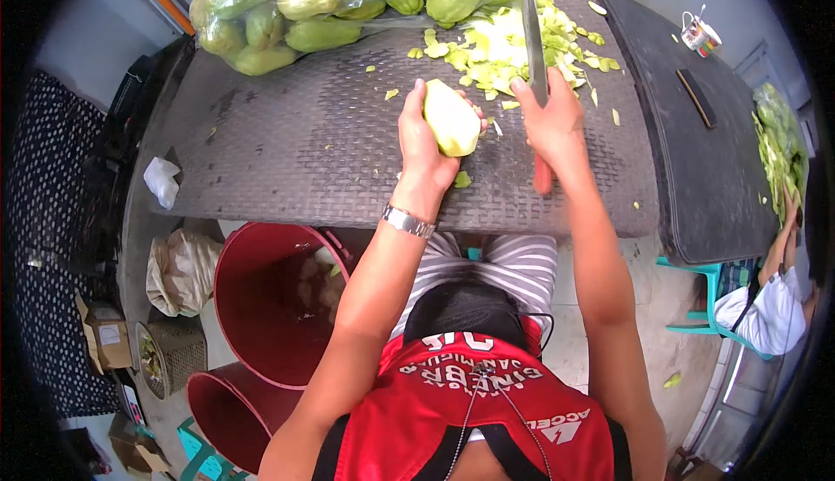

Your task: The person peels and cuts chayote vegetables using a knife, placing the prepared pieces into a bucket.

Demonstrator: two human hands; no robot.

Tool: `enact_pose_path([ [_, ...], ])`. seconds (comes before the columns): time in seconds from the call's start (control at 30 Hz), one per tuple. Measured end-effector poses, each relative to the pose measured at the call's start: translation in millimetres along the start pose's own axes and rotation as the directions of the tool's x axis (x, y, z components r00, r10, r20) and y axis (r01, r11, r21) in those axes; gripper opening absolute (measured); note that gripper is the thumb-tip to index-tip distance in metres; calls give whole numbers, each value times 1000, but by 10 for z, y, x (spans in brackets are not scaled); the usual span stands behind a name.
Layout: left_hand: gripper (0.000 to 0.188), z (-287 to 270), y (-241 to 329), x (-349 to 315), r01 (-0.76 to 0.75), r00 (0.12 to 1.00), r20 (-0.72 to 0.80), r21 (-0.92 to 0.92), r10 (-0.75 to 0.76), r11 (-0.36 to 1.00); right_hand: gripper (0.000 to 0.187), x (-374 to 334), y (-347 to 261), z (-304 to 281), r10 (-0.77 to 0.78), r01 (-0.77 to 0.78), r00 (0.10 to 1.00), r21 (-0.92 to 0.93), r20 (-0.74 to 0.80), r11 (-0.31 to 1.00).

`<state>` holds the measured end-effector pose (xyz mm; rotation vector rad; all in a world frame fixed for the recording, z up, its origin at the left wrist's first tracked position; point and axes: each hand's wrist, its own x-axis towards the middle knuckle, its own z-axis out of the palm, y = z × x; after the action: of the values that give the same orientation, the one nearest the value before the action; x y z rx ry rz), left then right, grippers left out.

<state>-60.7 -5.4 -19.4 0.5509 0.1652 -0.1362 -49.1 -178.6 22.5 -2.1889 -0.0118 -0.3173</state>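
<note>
My left hand (421, 143), with a metal watch on its wrist, is closed around a peeled, pale green chayote (453, 119) above the woven-patterned table (287, 155). My right hand (557, 124) grips a knife (533, 42) by its red handle, the long blade pointing away from me. A small gap separates the knife from the chayote. Beyond the knife lies a heap of green peelings (496, 50). A clear plastic bag of unpeeled chayotes (313, 3) rests at the table's far left.
Red buckets (261, 307) stand below the table's left edge, beside a sack (183, 268) and a wicker basket (178, 355). A dark second table (687, 168) on the right bears a mug (698, 36) and a dark narrow object (696, 98). Another person (770, 311) sits at far right.
</note>
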Motion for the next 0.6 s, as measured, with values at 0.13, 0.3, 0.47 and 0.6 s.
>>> enact_pose_path([
  [0.13,53,-2,87,-93,-10,999,44,-23,11,1000,39,-501,-70,-124,60,-162,966,410,250,898],
  [0.3,41,152,172,-250,-93,994,-59,35,95,995,56,-1160,-174,-269,31,-254,913,510,406,822],
  [0.47,33,219,191,-329,-110,994,6,35,110,993,63,-1307,-184,-342,32,-269,895,483,444,833],
  [0.6,34,228,190,-349,-125,992,-13,53,126,991,62,-1360,-167,-314,8,-212,916,469,401,857],
])
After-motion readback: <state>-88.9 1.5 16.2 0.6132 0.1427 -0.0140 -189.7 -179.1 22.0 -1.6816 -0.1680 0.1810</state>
